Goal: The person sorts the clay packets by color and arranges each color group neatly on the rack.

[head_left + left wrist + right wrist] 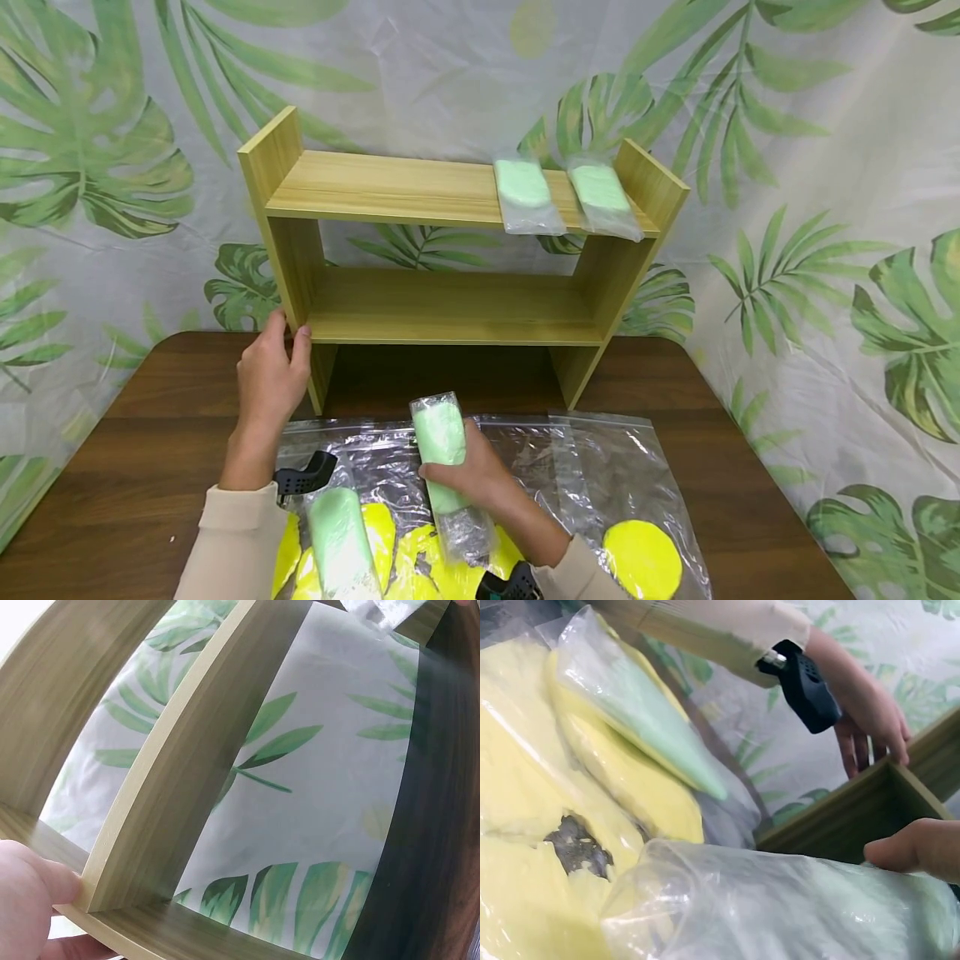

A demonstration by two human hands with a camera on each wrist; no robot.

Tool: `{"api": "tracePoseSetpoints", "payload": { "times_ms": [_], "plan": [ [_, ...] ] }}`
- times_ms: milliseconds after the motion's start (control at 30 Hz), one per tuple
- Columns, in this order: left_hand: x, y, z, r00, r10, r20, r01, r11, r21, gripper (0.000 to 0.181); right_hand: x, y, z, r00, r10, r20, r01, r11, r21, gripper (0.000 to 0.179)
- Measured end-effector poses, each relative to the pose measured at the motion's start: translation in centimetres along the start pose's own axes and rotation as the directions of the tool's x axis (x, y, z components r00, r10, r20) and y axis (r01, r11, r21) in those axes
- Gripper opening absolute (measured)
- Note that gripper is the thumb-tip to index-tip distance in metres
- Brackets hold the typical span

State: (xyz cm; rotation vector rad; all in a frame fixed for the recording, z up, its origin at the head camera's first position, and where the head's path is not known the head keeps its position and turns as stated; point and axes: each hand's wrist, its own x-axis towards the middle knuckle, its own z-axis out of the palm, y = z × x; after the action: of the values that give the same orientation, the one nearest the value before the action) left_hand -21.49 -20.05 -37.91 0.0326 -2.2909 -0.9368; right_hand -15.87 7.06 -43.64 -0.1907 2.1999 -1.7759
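My left hand (270,375) grips the left side panel of a wooden shelf (450,304), thumb on its front edge; the left wrist view shows the thumb (56,881) where a shelf board meets that panel. In my right hand (483,479) is a clear plastic packet of pale green, clay-like material (441,437), held tilted in front of the shelf's lowest opening. The right wrist view shows the packet's crinkled clear end (660,900) close up. A second pale green packet (341,529) lies near my left wrist, over flattened yellow pieces (416,558).
Two more pale green packets (523,185) lie on the top board at the right, ends hanging over its front edge. Clear zip bags (607,467) cover the front of the dark wooden table (112,467). A yellow disc (642,560) sits at the right. Leaf-print cloth (810,150) hangs behind.
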Motion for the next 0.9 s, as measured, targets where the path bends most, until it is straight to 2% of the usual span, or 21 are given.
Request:
{"api": "tracePoseSetpoints", "payload": {
  "times_ms": [133,300,367,433,533,700,900],
  "plan": [
    [0.0,0.0,0.0,1.000,0.003,-0.001,-0.003,1.000,-0.005,0.033,0.2,0.0,-0.3,1.000,0.009,-0.013,-0.009,1.000,0.009,0.058],
    [0.0,-0.1,0.1,1.000,0.008,-0.001,-0.008,1.000,-0.009,0.035,0.3,-0.1,-0.7,0.996,0.045,-0.075,-0.049,0.998,-0.045,0.076],
    [0.1,-0.1,0.1,1.000,0.010,-0.003,-0.010,1.000,-0.008,0.035,0.3,-0.2,-0.9,0.993,0.057,-0.102,-0.062,0.997,-0.040,0.078],
    [0.1,-0.2,0.1,1.000,0.011,-0.005,-0.012,1.000,-0.006,0.035,0.2,-0.5,-1.1,0.991,0.062,-0.118,-0.063,0.998,-0.006,0.072],
    [0.1,-0.2,0.1,1.000,0.010,-0.006,-0.010,1.000,-0.002,0.034,0.3,-0.8,-1.6,0.996,0.033,-0.083,-0.030,0.999,0.036,0.056],
    [0.1,-0.2,0.1,1.000,0.005,-0.004,-0.005,1.000,-0.001,0.034,0.3,-1.1,-2.9,0.998,-0.038,0.044,0.036,0.998,0.048,0.033],
    [0.0,-0.2,0.0,1.000,0.005,-0.004,-0.005,1.000,-0.005,0.034,0.2,-1.5,-4.0,0.999,-0.046,0.021,0.044,0.995,0.095,0.035]
  ]
}}
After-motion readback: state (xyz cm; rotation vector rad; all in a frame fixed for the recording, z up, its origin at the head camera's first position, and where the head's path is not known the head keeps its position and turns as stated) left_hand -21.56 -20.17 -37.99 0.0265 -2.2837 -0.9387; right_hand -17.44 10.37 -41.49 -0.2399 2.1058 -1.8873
